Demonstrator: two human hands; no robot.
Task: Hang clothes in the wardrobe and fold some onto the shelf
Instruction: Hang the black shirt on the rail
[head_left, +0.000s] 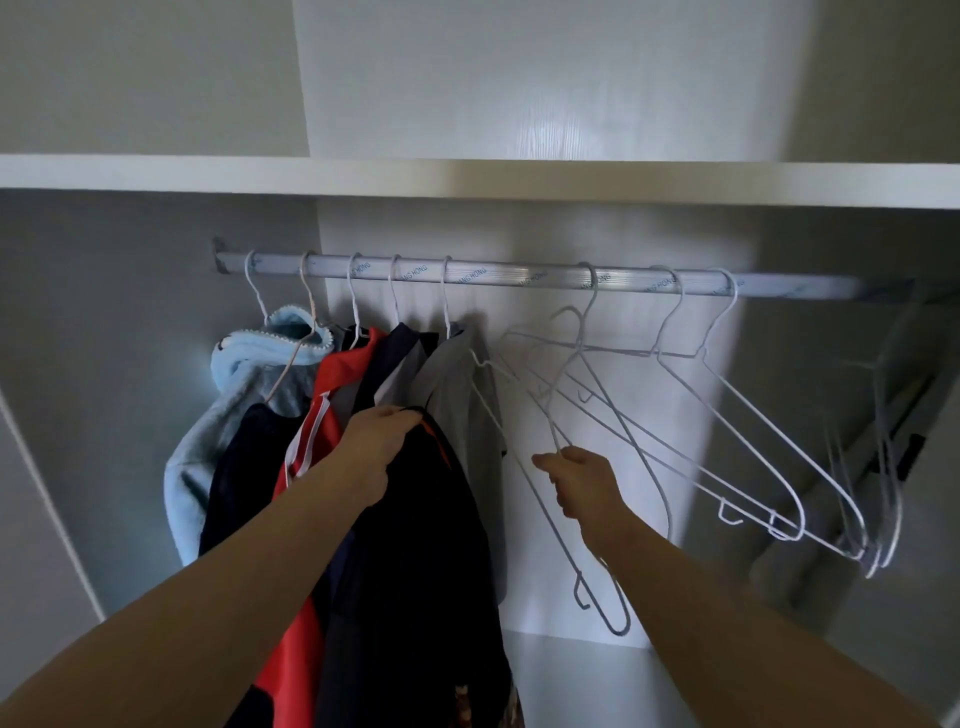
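While I face the grey metal rail (519, 278), left hand (374, 447): fingers clenched on dark navy garment (415, 530).
Right hand (582, 483): fingers grasping white wire hanger (524, 409).

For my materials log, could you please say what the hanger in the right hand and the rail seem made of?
Hanger: thin wire, likely metal with a pale coating, given its slim bent outline. Rail: probably aluminium, silvery, ribbed, with bright glare.
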